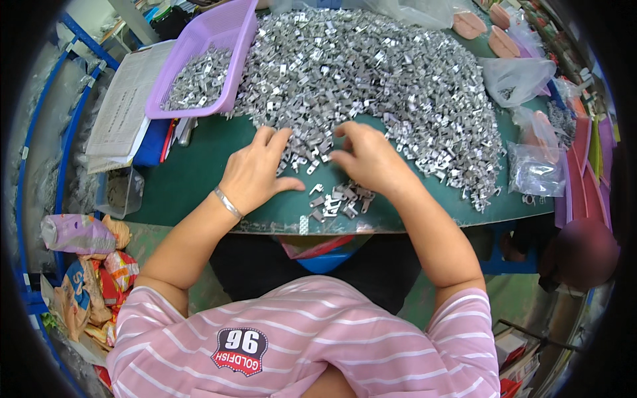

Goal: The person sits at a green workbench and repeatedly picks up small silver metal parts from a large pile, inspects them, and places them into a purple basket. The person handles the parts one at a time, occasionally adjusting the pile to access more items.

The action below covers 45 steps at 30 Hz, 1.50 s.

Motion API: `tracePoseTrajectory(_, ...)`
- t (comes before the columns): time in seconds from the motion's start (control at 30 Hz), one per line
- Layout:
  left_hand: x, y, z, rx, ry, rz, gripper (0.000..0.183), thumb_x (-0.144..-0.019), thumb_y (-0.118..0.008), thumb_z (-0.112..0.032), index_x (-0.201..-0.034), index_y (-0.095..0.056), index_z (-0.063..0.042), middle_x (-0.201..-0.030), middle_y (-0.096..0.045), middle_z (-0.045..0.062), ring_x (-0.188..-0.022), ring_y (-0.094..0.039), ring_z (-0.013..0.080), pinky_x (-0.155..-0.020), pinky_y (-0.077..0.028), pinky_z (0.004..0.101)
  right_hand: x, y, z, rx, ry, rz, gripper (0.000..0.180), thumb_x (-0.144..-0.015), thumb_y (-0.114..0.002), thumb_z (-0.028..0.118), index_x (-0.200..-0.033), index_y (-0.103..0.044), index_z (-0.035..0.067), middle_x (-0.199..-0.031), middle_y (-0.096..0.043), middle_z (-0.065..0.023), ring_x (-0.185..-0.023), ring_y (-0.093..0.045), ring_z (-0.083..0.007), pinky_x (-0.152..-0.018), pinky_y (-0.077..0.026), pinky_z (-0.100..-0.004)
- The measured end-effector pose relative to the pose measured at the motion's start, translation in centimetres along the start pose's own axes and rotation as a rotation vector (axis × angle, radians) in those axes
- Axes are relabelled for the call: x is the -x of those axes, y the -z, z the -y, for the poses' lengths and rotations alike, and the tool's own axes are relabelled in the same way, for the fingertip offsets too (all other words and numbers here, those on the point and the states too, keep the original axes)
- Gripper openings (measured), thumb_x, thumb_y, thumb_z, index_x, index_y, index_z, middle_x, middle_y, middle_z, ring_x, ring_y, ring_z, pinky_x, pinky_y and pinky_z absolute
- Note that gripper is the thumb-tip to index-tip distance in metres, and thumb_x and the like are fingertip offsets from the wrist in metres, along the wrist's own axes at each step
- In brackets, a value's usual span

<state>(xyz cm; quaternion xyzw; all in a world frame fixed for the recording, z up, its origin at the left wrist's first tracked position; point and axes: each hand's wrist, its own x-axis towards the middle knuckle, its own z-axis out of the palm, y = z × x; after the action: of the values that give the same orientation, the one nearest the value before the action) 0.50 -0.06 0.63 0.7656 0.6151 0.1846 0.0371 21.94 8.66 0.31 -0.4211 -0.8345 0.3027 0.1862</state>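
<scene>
A wide heap of small silvery metal brackets covers much of the green tabletop. My left hand rests at the heap's near edge, thumb and fingers apart, with no part seen in it; a metal bangle is on the wrist. Opposite it, my right hand is curled over the heap's edge, thumb and forefinger apart; whether a bracket lies under its fingers cannot be told. Between the hands, a tongue of brackets reaches toward me. Closer to the table's near edge lies a small separate group of brackets, just below my right hand.
A purple plastic basket with brackets stands at the back left, beside stacked papers and a clear plastic tub. Plastic bags and pink containers are on the right. Another person's head is at the far right.
</scene>
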Motion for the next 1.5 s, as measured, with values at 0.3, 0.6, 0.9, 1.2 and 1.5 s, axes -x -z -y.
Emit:
tracePoseTrajectory(0.3,-2.0,-2.0,-0.1,-0.073,0.108,0.041,0.073,-0.071,-0.081,-0.035,-0.126,-0.047,-0.001,-0.107,-0.051,0.018,-0.081,-0.064,0.0379,-0.065,-0.054,0.0432,-1.4,-1.3,3.2,0.288,-0.032,0.189,0.040,-0.075,-0.070,0.006,-0.106,-0.051,-0.011,-0.106,-0.057,-0.0323,-0.092,-0.065,-0.0440,-0.079,-0.056,-0.0437)
tracePoseTrajectory(0.6,-2.7,-3.2,0.5,-0.043,0.000,-0.065,0.075,-0.072,-0.080,-0.030,-0.133,-0.045,-0.003,-0.107,-0.050,0.016,-0.076,-0.064,0.0362,-0.061,-0.055,0.0422,-2.1,-2.8,2.4,0.038,-0.055,0.044,0.025,-0.077,-0.065,0.001,-0.097,-0.056,-0.010,-0.102,-0.058,-0.0330,-0.094,-0.061,-0.0467,-0.082,-0.053,-0.0464)
tracePoseTrajectory(0.9,-5.0,-3.8,2.5,0.046,0.031,-0.185,0.046,-0.079,-0.065,-0.008,-0.124,-0.051,-0.007,-0.105,-0.053,0.017,-0.086,-0.060,0.0414,-0.069,-0.051,0.0482,-5.5,-2.4,3.8,-0.293,0.071,-0.094,0.034,-0.079,-0.059,0.005,-0.112,-0.061,-0.007,-0.093,-0.068,-0.0226,-0.081,-0.069,-0.0327,-0.074,-0.054,-0.0385)
tracePoseTrajectory(1.2,-12.8,-2.8,3.8,0.199,0.050,-0.401,0.036,-0.082,-0.066,-0.006,-0.116,-0.056,0.001,-0.111,-0.055,0.023,-0.101,-0.056,0.0411,-0.088,-0.046,0.0446,-8.3,-0.9,1.1,-0.041,0.348,-0.490,0.024,-0.075,-0.061,0.001,-0.100,-0.063,-0.001,-0.105,-0.059,-0.0192,-0.102,-0.056,-0.0403,-0.087,-0.048,-0.0434)
tracePoseTrajectory(1.5,-2.7,2.7,2.9,0.078,0.088,0.171,0.075,-0.059,-0.090,-0.027,-0.117,-0.050,-0.001,-0.097,-0.056,0.019,-0.092,-0.060,0.0406,-0.077,-0.051,0.0454,-4.2,0.4,-0.9,0.326,0.660,0.001,0.046,-0.066,-0.082,0.033,-0.102,-0.065,0.009,-0.114,-0.055,-0.0083,-0.101,-0.056,-0.0281,-0.080,-0.048,-0.0415)
